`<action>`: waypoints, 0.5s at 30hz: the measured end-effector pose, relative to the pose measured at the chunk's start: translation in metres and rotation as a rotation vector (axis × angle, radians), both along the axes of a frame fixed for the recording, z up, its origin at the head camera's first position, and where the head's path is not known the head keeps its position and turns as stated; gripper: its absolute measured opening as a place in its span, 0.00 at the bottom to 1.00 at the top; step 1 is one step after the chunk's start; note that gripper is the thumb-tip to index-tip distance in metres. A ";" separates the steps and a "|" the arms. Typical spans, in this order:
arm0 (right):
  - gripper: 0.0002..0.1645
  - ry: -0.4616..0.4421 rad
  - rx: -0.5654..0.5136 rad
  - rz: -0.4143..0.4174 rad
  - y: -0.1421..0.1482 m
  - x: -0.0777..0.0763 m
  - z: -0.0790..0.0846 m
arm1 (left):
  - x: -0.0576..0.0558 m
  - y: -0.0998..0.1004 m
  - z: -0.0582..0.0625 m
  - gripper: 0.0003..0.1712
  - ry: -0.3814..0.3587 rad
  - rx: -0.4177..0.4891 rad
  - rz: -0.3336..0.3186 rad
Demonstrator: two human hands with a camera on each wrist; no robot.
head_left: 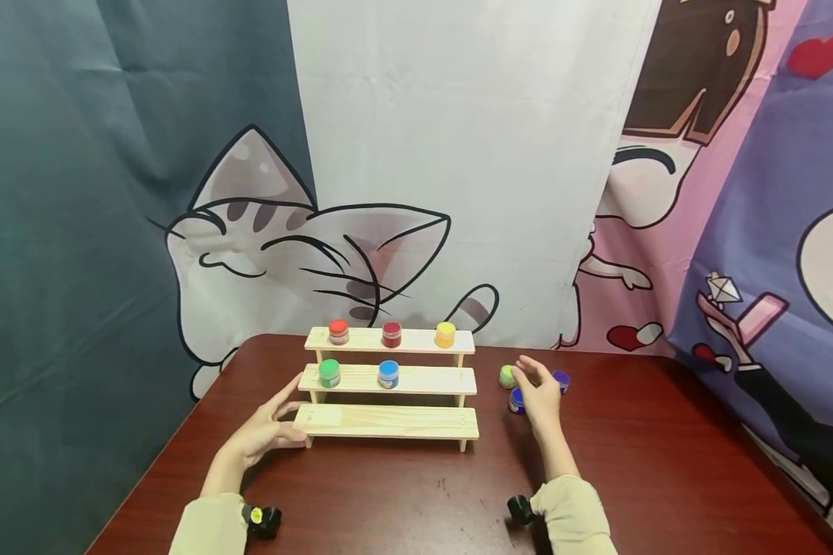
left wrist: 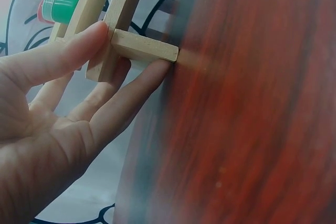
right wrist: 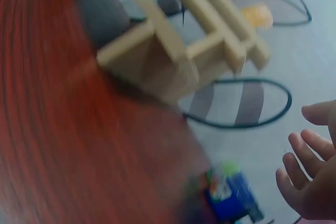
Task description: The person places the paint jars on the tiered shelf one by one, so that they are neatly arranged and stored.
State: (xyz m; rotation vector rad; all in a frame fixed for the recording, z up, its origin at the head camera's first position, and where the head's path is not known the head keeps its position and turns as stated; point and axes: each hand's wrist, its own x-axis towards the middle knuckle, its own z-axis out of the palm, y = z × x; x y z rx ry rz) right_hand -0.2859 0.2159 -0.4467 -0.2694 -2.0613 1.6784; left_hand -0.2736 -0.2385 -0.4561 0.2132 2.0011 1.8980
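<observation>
A three-step wooden display rack (head_left: 389, 420) stands on the table. My left hand (head_left: 267, 433) grips its left end, the thumb (left wrist: 86, 45) against the end of a board and the fingers beneath. The top step bears a red jar (head_left: 338, 332), a dark red jar (head_left: 392, 334) and a yellow jar (head_left: 445, 334). On the middle step sit a green jar (head_left: 329, 373) and a light blue jar (head_left: 389, 374). Right of the rack, my right hand (head_left: 543, 397) hovers over a light green jar (head_left: 506, 377), a blue jar (head_left: 517, 401) and a violet-blue jar (head_left: 561, 381), holding nothing.
The dark red-brown wooden table (head_left: 403, 509) reaches back to a hanging cloth (head_left: 472, 154) with a cartoon cat print. Another printed cloth (head_left: 770, 231) hangs along the right. Each wrist wears a small black camera (head_left: 267, 523).
</observation>
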 end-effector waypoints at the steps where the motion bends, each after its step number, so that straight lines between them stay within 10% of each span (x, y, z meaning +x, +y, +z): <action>1: 0.22 -0.019 0.007 -0.003 0.003 0.000 -0.003 | 0.000 0.000 0.000 0.64 0.003 -0.002 -0.003; 15: 0.32 -0.337 0.075 0.150 0.022 -0.003 -0.030 | 0.000 -0.002 -0.002 0.63 0.005 0.002 -0.008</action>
